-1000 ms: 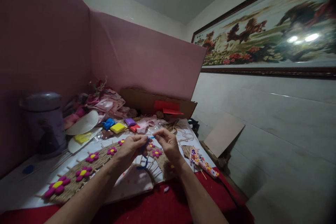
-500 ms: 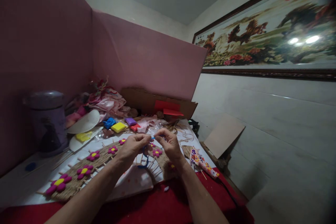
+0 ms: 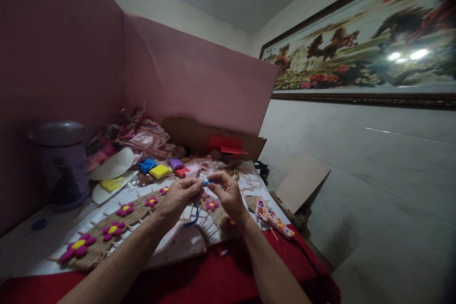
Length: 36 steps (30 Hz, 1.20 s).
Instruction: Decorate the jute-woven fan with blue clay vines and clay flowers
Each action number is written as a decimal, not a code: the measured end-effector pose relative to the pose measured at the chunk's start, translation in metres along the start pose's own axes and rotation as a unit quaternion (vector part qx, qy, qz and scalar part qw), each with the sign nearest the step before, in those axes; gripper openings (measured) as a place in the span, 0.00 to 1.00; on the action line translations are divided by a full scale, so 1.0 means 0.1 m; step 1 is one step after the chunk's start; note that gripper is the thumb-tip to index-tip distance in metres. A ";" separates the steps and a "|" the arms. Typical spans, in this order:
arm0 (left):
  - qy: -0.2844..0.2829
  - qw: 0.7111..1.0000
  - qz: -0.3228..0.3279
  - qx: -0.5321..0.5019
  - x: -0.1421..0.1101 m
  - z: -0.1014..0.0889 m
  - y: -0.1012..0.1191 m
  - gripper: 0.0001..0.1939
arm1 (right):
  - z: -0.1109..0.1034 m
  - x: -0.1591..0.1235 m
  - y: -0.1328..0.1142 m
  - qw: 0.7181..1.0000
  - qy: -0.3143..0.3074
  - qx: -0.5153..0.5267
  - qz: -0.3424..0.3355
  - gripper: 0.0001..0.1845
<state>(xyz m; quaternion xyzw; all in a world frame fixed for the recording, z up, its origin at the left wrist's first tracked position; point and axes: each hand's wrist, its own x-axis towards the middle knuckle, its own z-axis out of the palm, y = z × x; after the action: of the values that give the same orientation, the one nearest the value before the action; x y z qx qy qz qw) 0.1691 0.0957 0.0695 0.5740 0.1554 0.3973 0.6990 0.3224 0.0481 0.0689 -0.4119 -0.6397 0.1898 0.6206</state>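
Note:
My left hand [image 3: 183, 194] and my right hand [image 3: 227, 193] meet above the table, fingertips pinched close together. Between them is a small bit of a blue clay strip [image 3: 205, 183], and a longer end of it hangs in a curl below my left hand. Under and beside my hands lies a curved woven twine piece [image 3: 137, 214] with thin sticks poking from its edges. Magenta clay flowers with yellow centres [image 3: 79, 245] sit along it. Part of the weave is hidden behind my hands and forearms.
Clay packets in blue, yellow, purple and red [image 3: 160, 171] lie at the back. A purple bin-like container [image 3: 64, 171] stands left, near white paper plates [image 3: 116, 164]. A flower-patterned glue gun [image 3: 274, 218] with a black cord rests right. Cardboard [image 3: 185, 130] leans behind.
My fingers have shifted slightly around the blue clay strip, and its hanging end has swung a little. The whole view has moved slightly; nothing has been put down.

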 end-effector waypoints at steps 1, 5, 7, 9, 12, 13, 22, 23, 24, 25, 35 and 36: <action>0.000 1.000 0.002 -0.001 0.00 -0.01 0.00 0.12 | 0.00 0.00 0.00 1.000 0.003 -0.008 -0.004 0.06; 0.000 1.000 0.014 -0.005 0.01 -0.03 -0.02 0.14 | -0.02 0.00 0.02 0.999 0.012 -0.035 -0.016 0.05; 0.001 1.000 0.028 0.003 0.01 -0.03 -0.02 0.17 | -0.02 0.00 0.02 0.999 0.016 -0.033 -0.014 0.05; 0.007 0.999 0.040 0.014 0.01 -0.02 0.00 0.19 | -0.01 0.00 0.02 1.000 0.020 -0.018 -0.006 0.05; 0.019 0.999 0.046 0.021 -0.01 0.01 0.04 0.17 | 0.01 0.00 0.00 0.999 0.026 0.017 0.015 0.07; 0.024 0.998 0.046 0.022 -0.02 0.02 0.05 0.15 | 0.01 0.00 -0.01 0.999 0.028 0.029 0.023 0.07; 0.052 0.996 0.060 0.042 0.00 -0.02 0.04 0.12 | 0.04 0.01 0.00 0.996 0.056 0.058 0.044 0.07; 0.055 0.996 0.061 0.042 0.00 -0.02 0.04 0.12 | 0.04 0.00 0.00 0.996 0.058 0.055 0.041 0.07; 0.057 0.996 0.061 0.042 0.00 -0.02 0.04 0.12 | 0.04 0.00 0.00 0.996 0.059 0.054 0.038 0.07; 0.060 0.995 0.061 0.041 0.00 -0.02 0.04 0.13 | 0.04 0.00 0.00 0.996 0.058 0.052 0.036 0.07; 0.082 0.993 0.049 0.075 -0.02 0.07 0.10 0.14 | 0.06 -0.02 -0.01 0.999 0.028 0.042 0.021 0.06; 0.083 0.992 0.049 0.080 -0.02 0.08 0.10 0.14 | 0.06 -0.02 -0.01 0.999 0.026 0.037 0.017 0.06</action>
<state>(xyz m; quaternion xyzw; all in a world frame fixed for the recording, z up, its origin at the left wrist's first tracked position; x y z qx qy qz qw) 0.1691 0.0889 0.0804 0.6001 0.2155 0.4638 0.6151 0.3164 0.0476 0.0676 -0.4042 -0.6084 0.2131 0.6489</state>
